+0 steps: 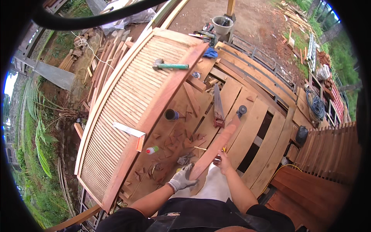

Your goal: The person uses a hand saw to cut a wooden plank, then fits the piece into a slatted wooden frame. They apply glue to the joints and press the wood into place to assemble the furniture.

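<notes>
A reddish wooden board (218,144) lies aslant before me, its near end by my lap and its far end beside a small black round tool (242,110). My left hand (181,180), in a grey glove, is closed on the board's near end. Bare, my right hand (223,162) is closed at the board's right edge; a small dark and yellow object (224,149) shows at its fingers, too small to name. A handsaw (218,110) with a reddish handle lies on the planks beyond the board.
To the left stands a large slatted wooden panel (127,96), bearing a hammer (170,66) and a try square (129,130). Offcuts, a dark cup (171,114) and a small bottle (152,150) lie between. Gaps split the plank platform (247,127). A bucket (222,25) stands far off.
</notes>
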The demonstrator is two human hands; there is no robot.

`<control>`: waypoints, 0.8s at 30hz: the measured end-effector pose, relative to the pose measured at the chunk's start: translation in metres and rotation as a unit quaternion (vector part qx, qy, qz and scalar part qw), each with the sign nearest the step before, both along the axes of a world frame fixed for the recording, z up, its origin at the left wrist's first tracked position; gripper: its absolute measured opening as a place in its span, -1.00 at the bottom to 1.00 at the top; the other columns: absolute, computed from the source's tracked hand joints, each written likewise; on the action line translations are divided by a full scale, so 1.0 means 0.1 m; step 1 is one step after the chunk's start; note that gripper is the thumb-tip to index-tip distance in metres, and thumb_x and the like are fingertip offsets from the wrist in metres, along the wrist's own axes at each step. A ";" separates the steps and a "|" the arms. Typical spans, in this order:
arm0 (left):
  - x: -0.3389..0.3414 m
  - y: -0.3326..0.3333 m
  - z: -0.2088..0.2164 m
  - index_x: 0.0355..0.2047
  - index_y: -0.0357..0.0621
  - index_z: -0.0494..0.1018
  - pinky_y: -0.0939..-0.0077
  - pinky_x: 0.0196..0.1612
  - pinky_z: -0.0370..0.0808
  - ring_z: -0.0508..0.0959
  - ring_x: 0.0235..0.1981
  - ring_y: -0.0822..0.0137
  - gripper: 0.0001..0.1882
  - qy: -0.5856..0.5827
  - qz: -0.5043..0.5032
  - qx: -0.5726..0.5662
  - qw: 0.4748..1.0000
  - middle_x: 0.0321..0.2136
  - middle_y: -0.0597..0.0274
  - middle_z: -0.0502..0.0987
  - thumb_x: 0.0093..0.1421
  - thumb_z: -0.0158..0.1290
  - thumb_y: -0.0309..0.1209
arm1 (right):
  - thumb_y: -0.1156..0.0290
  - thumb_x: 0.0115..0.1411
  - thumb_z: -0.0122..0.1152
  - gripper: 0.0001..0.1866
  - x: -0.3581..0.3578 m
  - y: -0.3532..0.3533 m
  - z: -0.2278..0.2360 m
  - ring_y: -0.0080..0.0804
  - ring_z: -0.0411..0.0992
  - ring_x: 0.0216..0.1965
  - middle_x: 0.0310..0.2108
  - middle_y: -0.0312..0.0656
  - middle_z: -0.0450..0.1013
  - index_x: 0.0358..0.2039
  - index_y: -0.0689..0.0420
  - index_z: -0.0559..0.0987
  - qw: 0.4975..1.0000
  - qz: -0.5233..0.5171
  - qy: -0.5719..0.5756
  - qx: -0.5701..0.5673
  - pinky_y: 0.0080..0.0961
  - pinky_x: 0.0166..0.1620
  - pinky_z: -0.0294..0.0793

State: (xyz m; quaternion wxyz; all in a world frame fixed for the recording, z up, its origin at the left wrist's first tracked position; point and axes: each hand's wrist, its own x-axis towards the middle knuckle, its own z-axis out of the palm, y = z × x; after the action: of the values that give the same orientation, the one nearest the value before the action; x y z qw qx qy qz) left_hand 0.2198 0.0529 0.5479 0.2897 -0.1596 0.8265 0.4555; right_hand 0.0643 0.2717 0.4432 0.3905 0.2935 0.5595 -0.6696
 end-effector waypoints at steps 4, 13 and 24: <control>0.25 -0.34 0.58 0.37 -0.24 0.18 0.23 0.36 0.27 0.36 0.30 -0.08 0.08 0.094 -0.098 0.047 0.990 0.28 -0.22 0.33 -0.01 0.28 0.17 | 0.19 0.28 -0.02 -0.51 0.27 -0.09 0.69 -0.03 0.51 -0.02 -0.07 0.00 0.50 0.11 0.24 0.41 0.960 -0.129 -0.025 -0.249 -0.08 0.14 0.46; 1.10 -1.28 0.94 -0.23 -0.02 0.63 0.24 -0.16 0.56 0.67 -0.29 0.10 -0.74 0.077 -0.138 -0.025 0.987 -0.39 0.05 0.66 0.25 0.16 -0.13 | 0.35 0.15 -0.12 -0.46 0.26 0.02 2.15 0.06 0.48 -0.07 -0.16 0.10 0.47 0.18 0.19 0.35 0.932 -0.265 0.167 -0.183 0.00 0.17 0.43; -0.13 -0.47 1.24 0.32 -0.21 0.26 0.25 0.30 0.35 0.43 0.24 0.03 -0.14 0.221 -0.015 -0.012 0.975 0.24 -0.09 0.39 0.11 0.30 -0.05 | 0.27 0.27 -0.08 -0.60 -0.37 0.14 2.44 -0.11 0.52 -0.25 -0.33 0.01 0.48 0.05 0.22 0.35 0.927 -0.250 0.269 -0.071 -0.18 -0.07 0.52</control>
State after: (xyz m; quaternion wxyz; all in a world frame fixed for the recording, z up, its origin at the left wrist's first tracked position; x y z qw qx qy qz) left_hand 0.2071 0.0064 0.6719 0.1046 -0.0456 0.8780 0.4649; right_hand 0.0271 0.2859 0.6877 0.0649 0.2043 0.5029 -0.8373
